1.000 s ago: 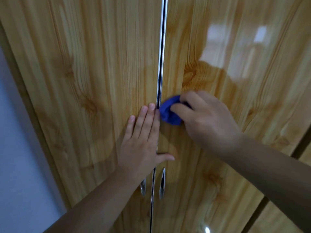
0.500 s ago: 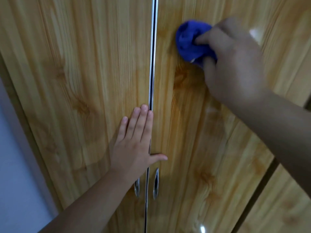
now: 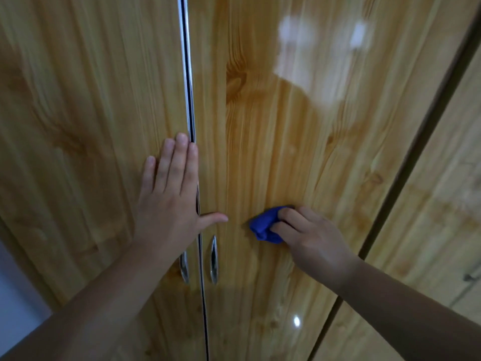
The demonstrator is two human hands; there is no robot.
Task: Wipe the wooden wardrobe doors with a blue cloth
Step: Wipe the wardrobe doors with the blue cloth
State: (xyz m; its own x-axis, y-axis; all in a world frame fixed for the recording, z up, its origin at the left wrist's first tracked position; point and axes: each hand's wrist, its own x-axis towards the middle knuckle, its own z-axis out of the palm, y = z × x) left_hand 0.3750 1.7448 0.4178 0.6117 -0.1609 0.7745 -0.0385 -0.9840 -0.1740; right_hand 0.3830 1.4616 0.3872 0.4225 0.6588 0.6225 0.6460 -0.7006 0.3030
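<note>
Two glossy wooden wardrobe doors fill the view, the left door point(image 3: 86, 131) and the right door point(image 3: 286, 142), split by a chrome strip point(image 3: 188, 74). My left hand point(image 3: 169, 199) lies flat on the left door beside the strip, fingers pointing up and thumb stretched across onto the right door. My right hand point(image 3: 312, 235) presses a bunched blue cloth point(image 3: 265, 226) against the right door, level with my left thumb and just above the handles.
Two slim chrome handles point(image 3: 214, 259) hang either side of the strip below my hands, the left one point(image 3: 183, 267) partly behind my wrist. A dark gap point(image 3: 406, 162) separates another wooden door point(image 3: 437, 204) on the right. A pale wall point(image 3: 15, 295) shows at lower left.
My right hand has swept the blue cloth from high up on the right door down to just above the handles. The left hand has stayed flat in place.
</note>
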